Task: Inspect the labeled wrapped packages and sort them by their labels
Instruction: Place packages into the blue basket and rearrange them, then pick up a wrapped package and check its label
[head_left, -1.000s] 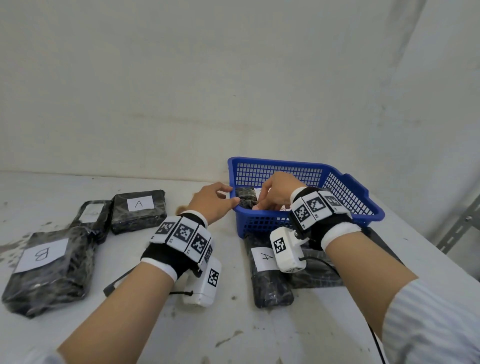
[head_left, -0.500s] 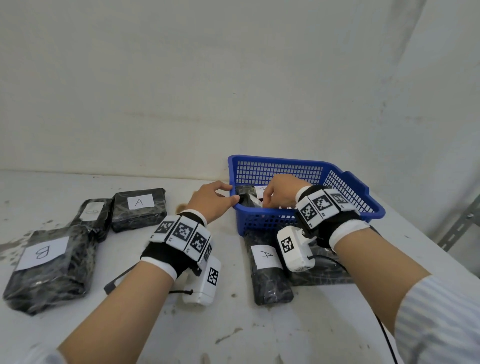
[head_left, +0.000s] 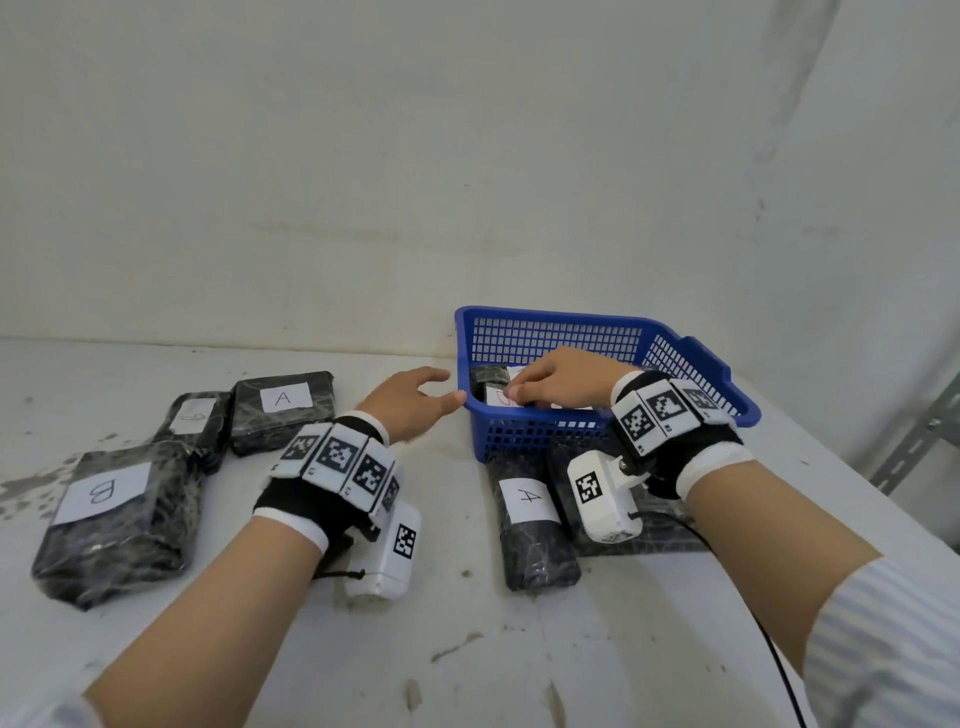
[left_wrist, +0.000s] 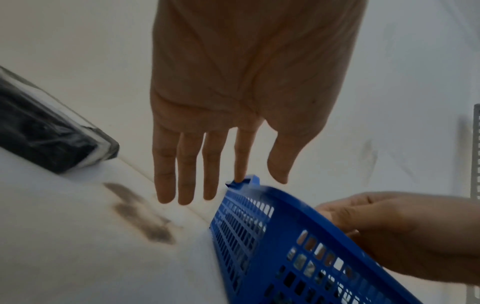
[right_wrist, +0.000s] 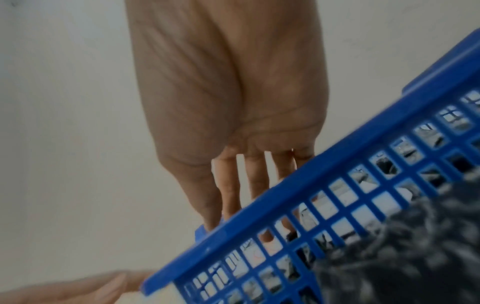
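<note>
Black wrap: the packages are dark film-wrapped blocks with white paper labels; the one that matters next lies in the blue basket (head_left: 691, 358), at its left end.
Package in basket: the basket package (head_left: 488, 378) is only partly visible; its label carries a red mark that cannot be read from here, and its long axis cannot be judged with confidence.
Key relation: the package lies directly under the right hand (head_left: 561, 376), and to the right of the left hand (head_left: 410, 402), across the basket's left wall.
Nearer hand: the right hand, judged clearly the better placed to lift it.
Right hand: reaches over the near rim into the basket, fingers bent down onto the package and label; whether they have pinched it cannot be told.
Left hand: fingers straight and relaxed, holding nothing, forefinger tip touching the basket's left corner from outside, as the left wrist view shows.
Sorted so far: on the left of the tabletop (head_left: 467, 649) lie the B package (head_left: 114, 525), a far A package (head_left: 283, 410) and a third package (head_left: 195, 421) between them whose label is unclear.
Near the basket: another A package (head_left: 530, 525) lies just in front of it, long axis running near to far, with a further dark package (head_left: 563, 467) beside it under the right wrist.
Likely next: lift the package out, read the label, carry it to its matching group.
</note>
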